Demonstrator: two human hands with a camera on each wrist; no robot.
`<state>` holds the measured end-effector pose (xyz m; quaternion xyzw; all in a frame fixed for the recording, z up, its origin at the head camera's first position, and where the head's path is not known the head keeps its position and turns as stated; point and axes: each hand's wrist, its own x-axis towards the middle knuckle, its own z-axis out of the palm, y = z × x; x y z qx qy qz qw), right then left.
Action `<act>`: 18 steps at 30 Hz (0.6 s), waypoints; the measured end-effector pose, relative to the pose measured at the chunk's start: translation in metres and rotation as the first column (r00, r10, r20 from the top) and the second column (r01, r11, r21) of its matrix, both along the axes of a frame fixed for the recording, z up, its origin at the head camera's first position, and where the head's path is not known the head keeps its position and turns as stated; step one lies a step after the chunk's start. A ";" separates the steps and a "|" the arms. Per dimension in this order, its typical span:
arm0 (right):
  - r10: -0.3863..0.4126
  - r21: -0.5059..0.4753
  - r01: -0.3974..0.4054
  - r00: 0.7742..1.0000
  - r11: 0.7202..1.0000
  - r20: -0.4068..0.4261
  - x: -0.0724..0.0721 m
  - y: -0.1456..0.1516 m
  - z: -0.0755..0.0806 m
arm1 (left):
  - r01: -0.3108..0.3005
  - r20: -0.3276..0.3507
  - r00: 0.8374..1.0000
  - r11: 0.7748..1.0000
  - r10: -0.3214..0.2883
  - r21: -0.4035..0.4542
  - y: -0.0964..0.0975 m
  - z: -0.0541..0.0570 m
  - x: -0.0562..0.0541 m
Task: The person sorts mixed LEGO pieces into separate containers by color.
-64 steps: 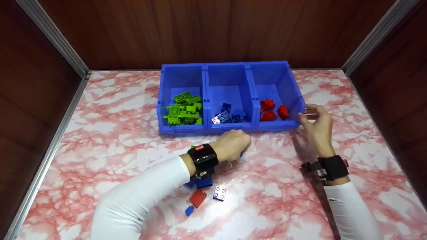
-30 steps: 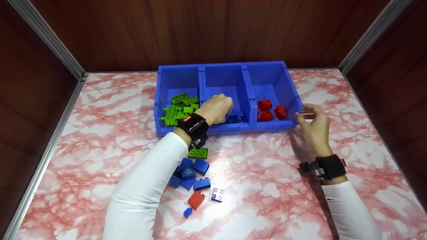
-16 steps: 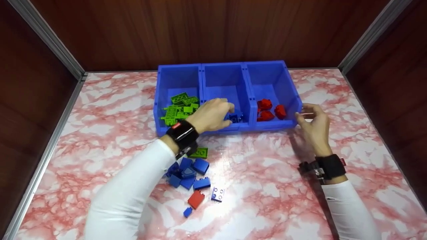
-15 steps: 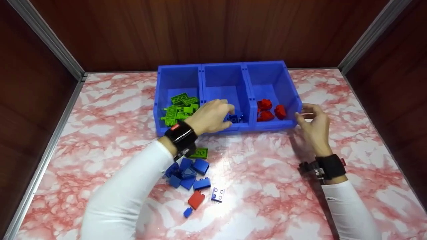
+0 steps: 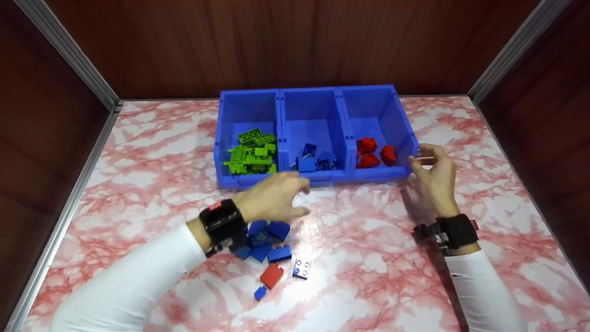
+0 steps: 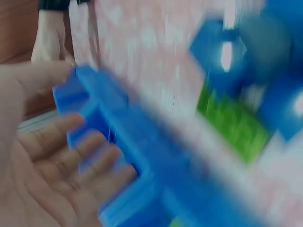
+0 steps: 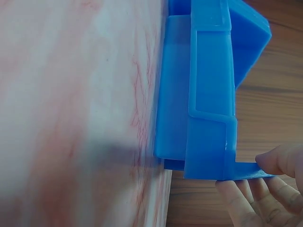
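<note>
In the head view my left hand (image 5: 274,198) hovers in front of a blue three-compartment bin (image 5: 318,177), fingers spread with nothing between them. The left wrist view, blurred, shows its empty palm (image 6: 52,184). My right hand (image 5: 435,175) pinches the right side wall of the bin; the right wrist view shows thumb and fingers on either side of that wall (image 7: 251,169). Green bricks (image 5: 251,159) fill the left compartment. Blue bricks (image 5: 306,164) lie in the middle one, red bricks (image 5: 387,155) in the right one. A pile of blue bricks (image 5: 279,230) sits below my left hand.
Nearer the front of the marbled table lie a red brick (image 5: 272,275), a small blue brick (image 5: 260,292) and a shiny four-stud brick (image 5: 301,268). A green brick (image 6: 232,123) beside the pile shows in the left wrist view. Brown panels (image 5: 295,46) enclose the table.
My left hand carried a blue brick from the table into the middle compartment, let go of it there, then drew back toward the front left, fingers opened. My right hand kept its place.
</note>
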<state>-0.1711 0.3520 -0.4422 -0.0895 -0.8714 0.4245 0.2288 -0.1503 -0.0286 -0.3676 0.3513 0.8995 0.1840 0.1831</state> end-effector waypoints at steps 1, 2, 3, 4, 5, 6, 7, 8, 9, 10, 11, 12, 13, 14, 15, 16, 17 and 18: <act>0.000 -0.002 0.000 1.000 1.000 0.001 0.000 0.000 0.000 | -0.018 0.019 1.000 1.000 0.018 -0.008 -0.001 -0.004 0.004; 0.001 -0.003 -0.001 1.000 1.000 0.002 0.000 0.000 0.000 | -0.032 0.032 0.999 0.999 0.033 -0.017 -0.002 -0.008 0.007; 0.000 -0.003 0.000 1.000 1.000 0.003 0.000 0.000 0.000 | -0.043 0.038 0.998 0.999 0.044 -0.028 -0.003 -0.012 0.010; -0.001 -0.004 0.001 1.000 1.000 0.006 0.000 0.000 0.000 | -0.049 0.035 0.998 0.998 0.050 -0.043 -0.003 -0.016 0.013; -0.002 -0.002 0.002 1.000 1.000 0.007 0.000 0.000 0.000 | -0.054 0.028 0.998 0.997 0.055 -0.060 -0.004 -0.019 0.015; -0.004 0.000 0.004 1.000 1.000 0.010 0.000 0.000 0.000 | -0.058 0.018 0.998 0.995 0.059 -0.075 -0.004 -0.022 0.016; -0.004 0.002 0.004 1.000 1.000 0.014 0.000 0.000 0.000 | -0.061 0.003 0.998 0.994 0.062 -0.088 -0.005 -0.025 0.017; -0.004 0.002 0.004 1.000 1.000 0.020 0.000 0.000 0.000 | -0.066 -0.007 0.998 0.993 0.066 -0.100 -0.005 -0.027 0.018; -0.004 0.002 0.004 1.000 1.000 0.024 0.000 0.000 0.000 | -0.070 -0.015 0.997 0.992 0.069 -0.109 -0.005 -0.030 0.018; -0.002 0.000 0.002 1.000 1.000 0.026 0.000 0.000 0.000 | -0.073 -0.021 0.997 0.991 0.071 -0.116 -0.006 -0.032 0.018; -0.001 0.001 0.001 1.000 1.000 0.028 0.000 0.000 0.000 | -0.074 -0.026 0.997 0.990 0.071 -0.121 -0.006 -0.035 0.018; -0.001 -0.001 0.001 1.000 1.000 0.029 0.000 0.000 0.000 | -0.070 -0.029 0.997 0.990 0.067 -0.120 -0.006 -0.037 0.018; 0.000 -0.001 0.000 1.000 1.000 0.027 0.000 0.000 0.000 | -0.063 -0.031 0.998 0.992 0.060 -0.113 -0.006 -0.039 0.018; 0.001 -0.002 -0.001 1.000 1.000 0.024 0.000 0.000 0.000 | -0.053 -0.032 0.998 0.993 0.050 -0.105 -0.006 -0.041 0.018; 0.002 -0.001 -0.002 1.000 1.000 0.020 0.000 0.000 0.000 | -0.041 -0.034 0.999 0.994 0.037 -0.098 -0.005 -0.042 0.017; 0.003 0.000 -0.003 1.000 1.000 0.017 0.000 0.000 0.000 | -0.029 -0.037 0.999 0.996 0.026 -0.089 -0.005 -0.043 0.017; 0.003 0.001 -0.003 1.000 1.000 0.014 0.000 0.000 0.000 | -0.013 -0.044 0.999 0.997 0.009 -0.078 -0.004 -0.044 0.016; 0.004 0.000 -0.004 1.000 1.000 0.010 0.000 0.001 -0.001 | 0.001 -0.051 0.999 0.998 -0.005 -0.069 -0.004 -0.045 0.015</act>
